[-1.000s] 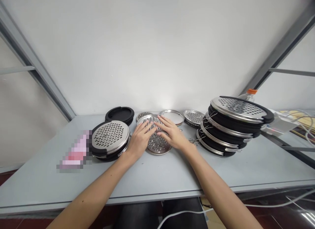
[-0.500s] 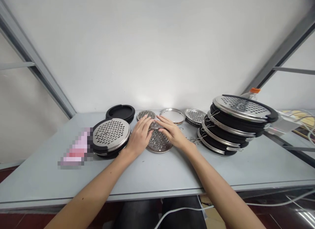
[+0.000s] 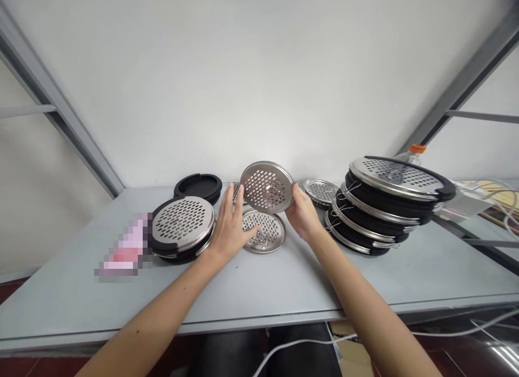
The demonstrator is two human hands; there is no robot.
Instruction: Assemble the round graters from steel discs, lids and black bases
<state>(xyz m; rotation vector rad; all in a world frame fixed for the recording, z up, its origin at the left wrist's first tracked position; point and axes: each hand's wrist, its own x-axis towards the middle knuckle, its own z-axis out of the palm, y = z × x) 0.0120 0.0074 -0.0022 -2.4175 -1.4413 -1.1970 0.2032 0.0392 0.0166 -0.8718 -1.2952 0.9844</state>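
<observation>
A round metal grater plate (image 3: pixel 268 186) stands tilted up in front of me, its slotted face toward the camera. My right hand (image 3: pixel 303 210) grips its right edge between thumb and fingers. My left hand (image 3: pixel 233 225) is at its left edge with fingers stretched and thumb spread, not wrapped round it; whether the fingertips touch the rim I cannot tell. Below the raised plate, a second grater plate (image 3: pixel 265 233) lies flat on the table. Another grater disc (image 3: pixel 237 192) behind my left fingers is mostly hidden.
At left sit a black-rimmed grater container (image 3: pixel 184 223) and a black bowl (image 3: pixel 198 186). Grater plates (image 3: pixel 321 192) lie at the back right, beside a tall stack of clamped grater containers (image 3: pixel 389 204). An orange-capped bottle (image 3: pixel 414 154) stands behind the stack. A blurred pink item (image 3: pixel 125 252) lies at left.
The metal grater plate has been raised and tilted to face me, held by the right hand. My hands have moved apart, and the left fingers have straightened.
</observation>
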